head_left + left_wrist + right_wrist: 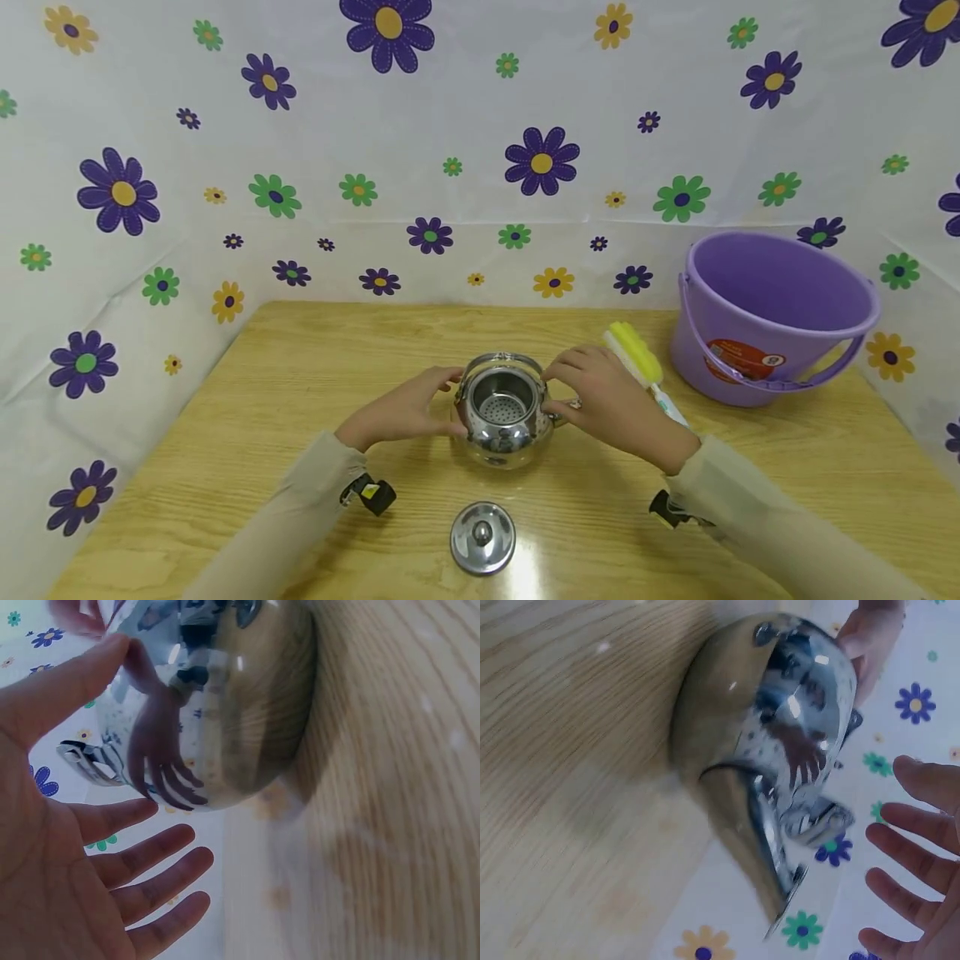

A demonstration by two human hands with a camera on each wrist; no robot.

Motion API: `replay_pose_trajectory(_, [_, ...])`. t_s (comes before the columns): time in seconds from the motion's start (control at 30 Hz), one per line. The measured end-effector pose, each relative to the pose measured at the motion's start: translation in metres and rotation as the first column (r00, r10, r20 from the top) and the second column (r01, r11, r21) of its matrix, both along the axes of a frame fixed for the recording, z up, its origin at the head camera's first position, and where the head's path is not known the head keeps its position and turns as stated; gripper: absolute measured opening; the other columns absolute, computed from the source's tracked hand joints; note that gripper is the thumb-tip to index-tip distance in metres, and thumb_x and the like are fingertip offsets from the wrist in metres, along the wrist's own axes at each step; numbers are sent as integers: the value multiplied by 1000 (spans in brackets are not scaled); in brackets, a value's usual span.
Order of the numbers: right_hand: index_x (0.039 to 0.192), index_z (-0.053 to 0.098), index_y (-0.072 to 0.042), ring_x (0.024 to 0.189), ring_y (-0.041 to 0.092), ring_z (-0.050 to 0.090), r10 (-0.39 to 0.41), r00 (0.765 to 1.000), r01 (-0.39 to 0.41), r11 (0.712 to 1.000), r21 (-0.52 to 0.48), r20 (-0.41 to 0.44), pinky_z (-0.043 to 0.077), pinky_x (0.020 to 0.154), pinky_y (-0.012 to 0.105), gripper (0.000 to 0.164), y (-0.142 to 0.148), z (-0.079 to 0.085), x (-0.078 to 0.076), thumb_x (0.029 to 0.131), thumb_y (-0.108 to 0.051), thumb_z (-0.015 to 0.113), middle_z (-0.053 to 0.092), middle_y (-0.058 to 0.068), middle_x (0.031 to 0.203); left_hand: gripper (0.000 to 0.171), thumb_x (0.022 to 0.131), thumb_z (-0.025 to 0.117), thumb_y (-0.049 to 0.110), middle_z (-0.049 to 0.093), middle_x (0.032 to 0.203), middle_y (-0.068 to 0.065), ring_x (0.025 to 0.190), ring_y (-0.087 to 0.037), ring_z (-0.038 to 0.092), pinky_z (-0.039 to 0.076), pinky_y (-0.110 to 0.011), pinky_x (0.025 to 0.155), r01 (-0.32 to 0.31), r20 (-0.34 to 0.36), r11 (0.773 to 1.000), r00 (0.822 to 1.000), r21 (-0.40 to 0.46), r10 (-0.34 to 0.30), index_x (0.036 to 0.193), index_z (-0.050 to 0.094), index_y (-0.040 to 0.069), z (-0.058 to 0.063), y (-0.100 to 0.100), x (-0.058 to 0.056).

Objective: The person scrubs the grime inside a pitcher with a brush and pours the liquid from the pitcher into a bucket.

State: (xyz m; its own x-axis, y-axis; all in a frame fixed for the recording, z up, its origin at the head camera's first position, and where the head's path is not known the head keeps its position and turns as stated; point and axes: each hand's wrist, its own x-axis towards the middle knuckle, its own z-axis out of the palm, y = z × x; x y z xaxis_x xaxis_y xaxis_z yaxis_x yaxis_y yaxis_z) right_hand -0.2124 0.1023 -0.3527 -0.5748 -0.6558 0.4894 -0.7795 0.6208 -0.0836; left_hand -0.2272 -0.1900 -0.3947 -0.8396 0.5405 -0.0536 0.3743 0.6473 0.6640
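Shiny metal kettle (504,440), uncovered, just below ctr of frame. L hand (405,408) at its left, R hand (603,396) at its right, both w/ fingers spread apart; can't tell if touching. Lid (483,546) btm ctr; yellow brush (637,352), purple bucket (780,279) mid-right, on wood table (337,342).

Table (352,342) (wooden) bears kettle (504,432), lid (483,550), brush (637,353), bucket (795,340).

Both hands (405,408) (603,404) face each other, fingers (150,853) spread.
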Motion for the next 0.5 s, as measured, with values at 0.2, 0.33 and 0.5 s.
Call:
replay_pose_trajectory(0.2, [96, 70, -14, 124, 33, 46, 125, 990, -130, 988, 86, 64, 31, 103, 58, 24, -21, -1, 1, 75, -24, 77, 67, -2, 100, 94, 71, 78, 43, 39, 145, -10, 131, -29, 41, 34, -49, 108, 29, -12, 1000, 1000, 10, -29, 146, 31, 12, -3, 4, 1])
replay_pose_trajectory(0.33, [100, 70, -15, 128, 34, 43, 122, 984, -143, 977, 158, 133, 26, 103, 63, 23, -26, -6, 2, 78, -23, 74, 68, -2, 103, 97, 69, 79, 45, 40, 144, -10, 130, -31, 41, 34, -52, 107, 24, 1, 1000, 1000, 14, -24, 147, 29, 15, -4, 6, 3])
replay_pose_trajectory(0.5, [100, 71, -14, 127, 32, 45, 127, 974, -163, 968, 190, 187, 25, 103, 63, 20, -27, -9, 2, 82, -23, 70, 70, -2, 101, 100, 69, 79, 47, 39, 145, -12, 131, -33, 41, 34, -53, 107, 6, 1, 1000, 1000, -4, -6, 148, 26, 17, -6, 6, 5])
